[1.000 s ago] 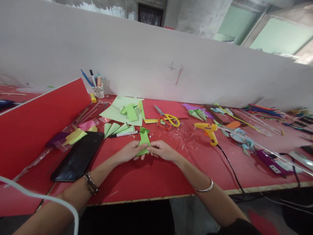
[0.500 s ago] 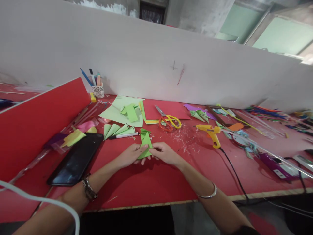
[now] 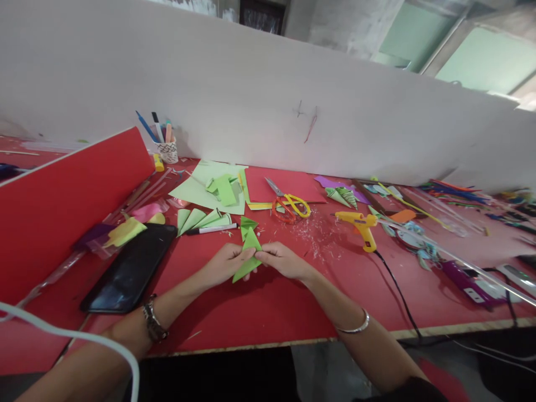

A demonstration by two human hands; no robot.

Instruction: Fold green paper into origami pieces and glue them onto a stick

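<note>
Between both hands is a folded piece of green paper (image 3: 248, 258), tapering to points at its top and lower left. My left hand (image 3: 227, 264) pinches its left edge, thumb on top and fingers beneath. My right hand (image 3: 282, 261) grips the right edge with thumb and fingertips. Just beyond the held piece, a small dark-green folded paper (image 3: 248, 225) lies on the red table. Left of it are a white marker (image 3: 213, 229) with a black cap and several rolled green paper cones (image 3: 201, 220).
Orange-and-yellow scissors (image 3: 288, 204) rest partly on red sheets (image 3: 285, 184). A yellow glue gun (image 3: 360, 226) with a black cord lies right. A black phone-like slab (image 3: 132, 273) lies left, near a pen cup (image 3: 167, 149). A white partition (image 3: 251, 100) stands behind.
The green paper in my hands has changed shape, now narrower at the top with a longer point at lower left. My right thumb has shifted onto its edge. The view has tilted slightly.
</note>
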